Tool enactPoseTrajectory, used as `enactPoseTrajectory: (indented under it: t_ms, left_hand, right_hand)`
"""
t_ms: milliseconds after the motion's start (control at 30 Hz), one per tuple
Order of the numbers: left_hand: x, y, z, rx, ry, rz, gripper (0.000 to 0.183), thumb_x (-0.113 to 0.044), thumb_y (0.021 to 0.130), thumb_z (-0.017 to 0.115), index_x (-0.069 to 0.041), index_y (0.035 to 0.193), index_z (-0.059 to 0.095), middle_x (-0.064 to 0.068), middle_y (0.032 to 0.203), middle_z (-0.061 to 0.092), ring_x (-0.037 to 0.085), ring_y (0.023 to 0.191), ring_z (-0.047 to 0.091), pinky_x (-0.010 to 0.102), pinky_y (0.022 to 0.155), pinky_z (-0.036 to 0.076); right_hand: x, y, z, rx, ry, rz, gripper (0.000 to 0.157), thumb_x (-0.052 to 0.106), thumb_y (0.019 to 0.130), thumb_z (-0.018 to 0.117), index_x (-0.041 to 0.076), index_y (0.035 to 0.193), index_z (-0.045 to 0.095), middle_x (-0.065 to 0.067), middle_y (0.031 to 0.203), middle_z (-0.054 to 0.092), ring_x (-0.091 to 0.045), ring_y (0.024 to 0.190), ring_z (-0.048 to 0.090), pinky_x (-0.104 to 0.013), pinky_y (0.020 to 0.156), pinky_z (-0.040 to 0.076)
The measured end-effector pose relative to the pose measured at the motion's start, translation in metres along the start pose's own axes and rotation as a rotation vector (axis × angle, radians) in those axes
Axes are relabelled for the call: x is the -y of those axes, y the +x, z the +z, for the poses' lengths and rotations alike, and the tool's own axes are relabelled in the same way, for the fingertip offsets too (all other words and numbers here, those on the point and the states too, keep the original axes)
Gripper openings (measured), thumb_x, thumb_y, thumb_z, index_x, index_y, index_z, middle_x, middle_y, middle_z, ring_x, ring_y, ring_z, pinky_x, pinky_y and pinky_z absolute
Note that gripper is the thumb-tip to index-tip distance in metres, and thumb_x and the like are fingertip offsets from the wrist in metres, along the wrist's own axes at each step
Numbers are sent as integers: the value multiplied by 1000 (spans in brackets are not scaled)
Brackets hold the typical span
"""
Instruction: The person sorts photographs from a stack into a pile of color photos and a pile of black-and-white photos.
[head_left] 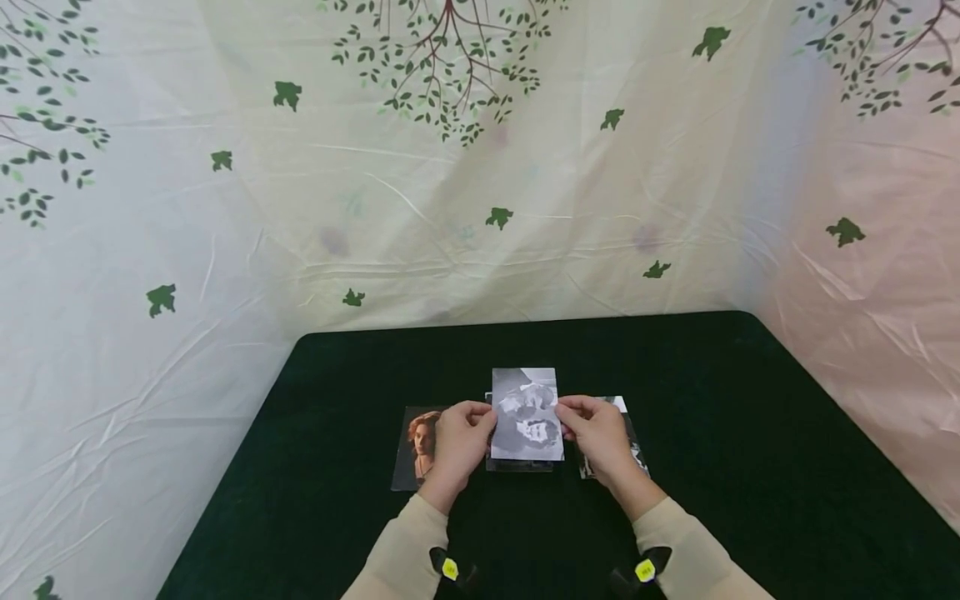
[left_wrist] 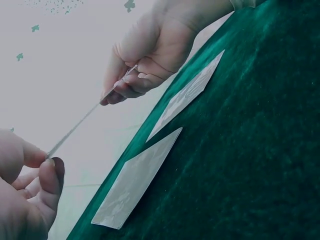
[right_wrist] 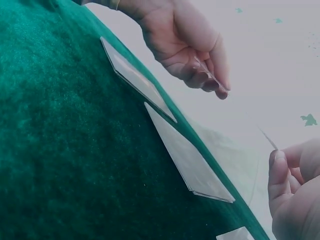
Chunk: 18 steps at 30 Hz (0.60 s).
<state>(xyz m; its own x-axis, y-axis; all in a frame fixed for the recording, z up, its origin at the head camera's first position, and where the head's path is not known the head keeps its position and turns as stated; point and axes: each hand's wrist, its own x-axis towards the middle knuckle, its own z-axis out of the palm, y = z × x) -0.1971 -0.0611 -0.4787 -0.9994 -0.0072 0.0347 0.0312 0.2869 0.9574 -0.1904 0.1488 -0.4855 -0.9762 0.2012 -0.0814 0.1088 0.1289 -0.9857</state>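
A black-and-white photo print [head_left: 525, 414] is held up by its two side edges between my hands, its picture facing the head camera. My left hand [head_left: 461, 442] pinches the left edge between thumb and fingers. On the opposite edge, my right hand [head_left: 602, 437] pinches in the same way. Both wrist views show the print nearly edge-on, as a thin line [left_wrist: 75, 131] well above the table. Behind it in the head view, a middle pile of photos [head_left: 521, 467] peeks out at the bottom and upper left.
A dark photo of a red-haired figure [head_left: 408, 454] lies at the left, partly covered by my left hand. To the right lies a black-and-white photo [head_left: 619, 403], mostly behind my right hand. Dark green cloth [head_left: 360, 533] covers the table; a leaf-printed curtain [head_left: 420, 225] hangs around it.
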Motion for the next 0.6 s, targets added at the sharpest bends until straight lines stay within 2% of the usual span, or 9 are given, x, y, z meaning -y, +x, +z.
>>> enactPoseTrajectory:
  t_ms: [167, 333, 600]
  left_hand:
    - [-1, 0, 1, -37, -55, -7, 15, -19, 93, 62, -7, 96, 69, 6, 72, 60, 15, 53, 56, 28, 48, 49]
    - [-2, -2, 0, -62, -60, 16, 14, -17, 92, 61, -5, 92, 69, 5, 68, 59, 14, 50, 55, 28, 47, 49]
    - [-10, -3, 2, -53, -49, 25, 13, -16, 92, 62, -7, 89, 69, 4, 67, 60, 14, 51, 57, 28, 47, 48]
  right_hand:
    - [2, -1, 0, 4, 0, 11, 21, 17, 92, 66, 4, 108, 68, -12, 93, 60, -21, 76, 60, -27, 64, 53]
    - [4, -2, 1, 18, 16, 23, 22, 18, 91, 67, 4, 108, 69, -12, 93, 61, -20, 75, 60, -27, 63, 53]
    - [12, -6, -4, -5, 17, -2, 25, 19, 90, 69, 1, 108, 69, -11, 91, 63, -16, 71, 60, -25, 62, 53]
